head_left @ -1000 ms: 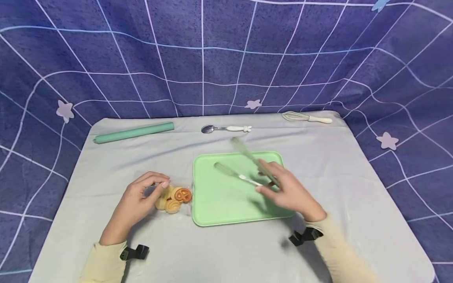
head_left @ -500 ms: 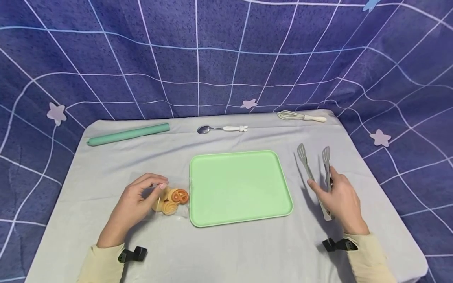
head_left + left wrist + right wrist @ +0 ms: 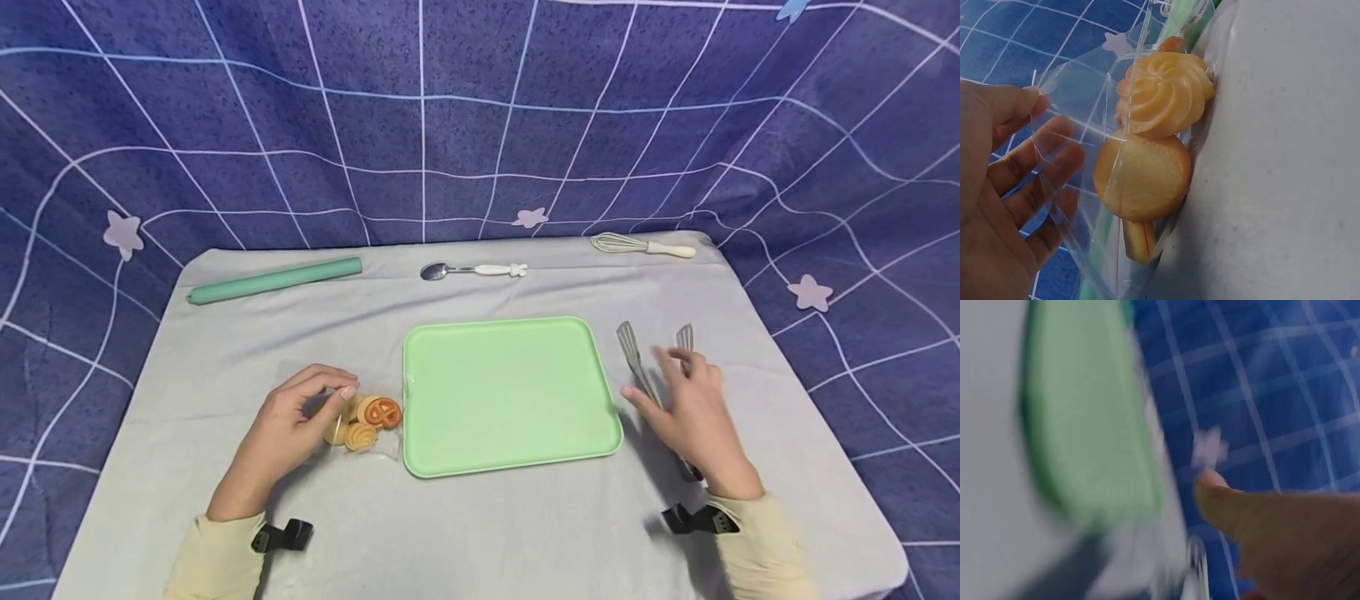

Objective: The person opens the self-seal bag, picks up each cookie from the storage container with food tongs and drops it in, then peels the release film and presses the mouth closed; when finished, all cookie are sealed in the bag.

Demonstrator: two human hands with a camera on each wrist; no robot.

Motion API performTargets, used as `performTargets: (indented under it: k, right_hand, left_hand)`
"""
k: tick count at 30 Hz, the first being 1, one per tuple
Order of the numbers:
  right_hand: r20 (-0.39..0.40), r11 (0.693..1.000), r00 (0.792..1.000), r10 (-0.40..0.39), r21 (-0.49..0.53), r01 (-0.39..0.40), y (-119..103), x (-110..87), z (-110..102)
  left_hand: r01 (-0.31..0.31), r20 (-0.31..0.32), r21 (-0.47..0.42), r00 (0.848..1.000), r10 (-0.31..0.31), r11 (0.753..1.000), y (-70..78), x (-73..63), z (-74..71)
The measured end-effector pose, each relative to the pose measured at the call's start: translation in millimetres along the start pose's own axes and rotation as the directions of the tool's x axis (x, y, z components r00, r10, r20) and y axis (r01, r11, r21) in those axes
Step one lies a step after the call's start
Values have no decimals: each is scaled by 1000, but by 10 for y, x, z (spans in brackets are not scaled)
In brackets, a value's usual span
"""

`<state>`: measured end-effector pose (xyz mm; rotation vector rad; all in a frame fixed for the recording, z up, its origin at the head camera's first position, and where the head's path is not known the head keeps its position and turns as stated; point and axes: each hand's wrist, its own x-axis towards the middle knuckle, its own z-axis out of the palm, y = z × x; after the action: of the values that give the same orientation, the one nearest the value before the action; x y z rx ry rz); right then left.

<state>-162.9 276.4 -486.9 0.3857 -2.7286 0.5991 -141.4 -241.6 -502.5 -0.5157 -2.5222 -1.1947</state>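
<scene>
A clear plastic bag (image 3: pixel 1079 134) of cookies stands left of the green tray (image 3: pixel 510 400). My left hand (image 3: pixel 281 425) pinches the bag's edge between thumb and index finger, its other fingers behind the film. Piped, round and pretzel-shaped cookies (image 3: pixel 1144 175) show through the plastic. To the right of the tray, metal tongs (image 3: pixel 634 360) lie on the table with their slotted arms spread apart. Over them is my right hand (image 3: pixel 693 421), fingers loosely extended and holding nothing; it hides part of the tongs. The right wrist view is blurred.
Along the table's back edge lie a rolled teal mat (image 3: pixel 276 281), a spoon (image 3: pixel 474 270) with a white handle, and a whisk (image 3: pixel 642 246). A blue gridded cloth (image 3: pixel 465 133) hangs behind the grey-covered table (image 3: pixel 465 533).
My right hand carried the tongs from above the tray to its right side, then let go of them and moved slightly left. My left hand has kept its pinch on the bag.
</scene>
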Motion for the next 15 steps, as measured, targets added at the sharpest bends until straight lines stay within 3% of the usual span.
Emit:
performTargets:
  k: [3, 7, 11, 15]
  right_hand:
    - [43, 968, 979, -202, 162, 192, -421, 139, 131]
    - [200, 896, 903, -380, 322, 306, -1052, 278, 379]
    - [296, 850, 821, -488, 376, 369, -1581, 401, 679]
    - [333, 834, 779, -531, 367, 412, -2014, 450, 993]
  left_hand:
    - [-1, -1, 4, 1000, 1, 1000, 3, 3, -5]
    - [12, -1, 5, 1000, -12, 1000, 6, 7, -8]
    - [14, -2, 3, 1000, -14, 1000, 11, 1, -20]
    - [1, -4, 3, 1000, -1, 1000, 32, -20, -39]
